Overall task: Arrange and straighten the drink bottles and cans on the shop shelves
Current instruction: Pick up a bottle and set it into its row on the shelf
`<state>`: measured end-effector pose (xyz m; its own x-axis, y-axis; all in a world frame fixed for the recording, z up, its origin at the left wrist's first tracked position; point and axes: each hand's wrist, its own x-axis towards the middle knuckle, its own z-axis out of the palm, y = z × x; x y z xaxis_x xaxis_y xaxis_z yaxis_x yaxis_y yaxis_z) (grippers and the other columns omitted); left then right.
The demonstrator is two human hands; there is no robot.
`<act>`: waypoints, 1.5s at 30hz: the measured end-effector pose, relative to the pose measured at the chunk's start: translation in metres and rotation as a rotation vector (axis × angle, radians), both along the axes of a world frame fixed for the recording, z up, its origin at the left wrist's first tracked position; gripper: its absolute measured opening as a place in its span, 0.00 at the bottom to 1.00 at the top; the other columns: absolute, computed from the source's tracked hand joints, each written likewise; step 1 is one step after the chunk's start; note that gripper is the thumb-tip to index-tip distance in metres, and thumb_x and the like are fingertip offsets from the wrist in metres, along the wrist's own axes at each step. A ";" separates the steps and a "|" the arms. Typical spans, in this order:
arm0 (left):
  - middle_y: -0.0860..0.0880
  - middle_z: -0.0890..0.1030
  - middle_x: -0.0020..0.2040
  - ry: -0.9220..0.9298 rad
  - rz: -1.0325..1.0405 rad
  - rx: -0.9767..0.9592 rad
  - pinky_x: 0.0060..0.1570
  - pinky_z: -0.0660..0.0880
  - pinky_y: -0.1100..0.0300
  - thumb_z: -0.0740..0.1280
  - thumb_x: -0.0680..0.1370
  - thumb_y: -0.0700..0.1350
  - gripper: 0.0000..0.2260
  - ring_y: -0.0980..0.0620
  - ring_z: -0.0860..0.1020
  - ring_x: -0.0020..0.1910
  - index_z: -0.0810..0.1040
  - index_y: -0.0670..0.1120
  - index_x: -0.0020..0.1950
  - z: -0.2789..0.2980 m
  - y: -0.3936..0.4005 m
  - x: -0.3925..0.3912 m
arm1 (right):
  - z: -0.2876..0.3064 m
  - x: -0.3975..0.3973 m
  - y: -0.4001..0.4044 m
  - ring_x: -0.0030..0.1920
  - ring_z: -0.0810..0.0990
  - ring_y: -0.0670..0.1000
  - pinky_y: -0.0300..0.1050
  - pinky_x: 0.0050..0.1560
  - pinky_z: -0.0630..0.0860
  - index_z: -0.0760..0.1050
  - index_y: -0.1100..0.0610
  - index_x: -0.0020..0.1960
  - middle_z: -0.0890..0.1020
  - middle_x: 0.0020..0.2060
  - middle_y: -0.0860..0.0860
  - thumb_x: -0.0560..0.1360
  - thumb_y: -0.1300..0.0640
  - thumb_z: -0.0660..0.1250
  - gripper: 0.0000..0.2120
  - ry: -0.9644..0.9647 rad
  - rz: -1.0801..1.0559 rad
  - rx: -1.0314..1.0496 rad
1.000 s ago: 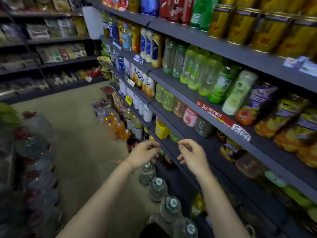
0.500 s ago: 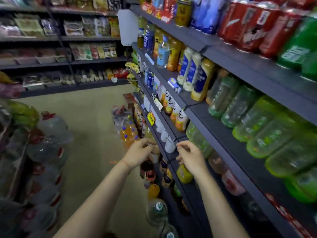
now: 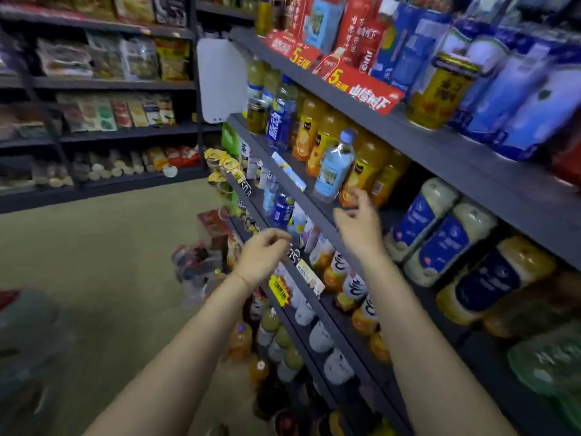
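Standing tilted at the shelf edge point(image 3: 317, 196), a clear blue-capped bottle point(image 3: 334, 166) is leaning beside orange juice bottles point(image 3: 364, 165); right hand point(image 3: 358, 225) and left hand point(image 3: 262, 258) are hovering, fingers loosely curled, holding nothing.

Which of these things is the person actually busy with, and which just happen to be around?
Part of the job:
- light blue bottle, leaning at the shelf's front edge
- orange juice bottles behind it
- right hand, raised just below that bottle
- left hand, lower, holding nothing

Just around:
- snack packets on the far shelves
- red price signs
- white board
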<state>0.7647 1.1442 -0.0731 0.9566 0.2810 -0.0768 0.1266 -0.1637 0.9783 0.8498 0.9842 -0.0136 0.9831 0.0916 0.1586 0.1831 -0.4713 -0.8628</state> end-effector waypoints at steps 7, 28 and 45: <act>0.50 0.76 0.59 -0.111 -0.194 0.000 0.44 0.71 0.64 0.64 0.79 0.40 0.17 0.54 0.75 0.52 0.71 0.46 0.69 0.040 0.030 0.141 | 0.003 0.093 0.045 0.46 0.79 0.48 0.60 0.52 0.80 0.66 0.45 0.70 0.77 0.44 0.43 0.74 0.58 0.66 0.26 0.148 -0.142 -0.067; 0.46 0.81 0.48 -0.049 -0.200 -0.615 0.45 0.81 0.51 0.73 0.75 0.47 0.18 0.48 0.82 0.44 0.74 0.45 0.61 0.059 -0.032 0.127 | 0.010 0.007 -0.005 0.56 0.80 0.46 0.46 0.55 0.79 0.72 0.43 0.62 0.78 0.56 0.45 0.82 0.49 0.61 0.10 0.156 -0.146 0.209; 0.45 0.82 0.44 0.053 -0.173 -0.894 0.44 0.80 0.53 0.65 0.78 0.56 0.14 0.47 0.82 0.41 0.84 0.47 0.47 0.056 -0.300 -0.204 | -0.006 -0.302 -0.266 0.48 0.85 0.57 0.64 0.51 0.81 0.79 0.53 0.51 0.86 0.46 0.53 0.67 0.35 0.69 0.23 0.422 0.104 0.398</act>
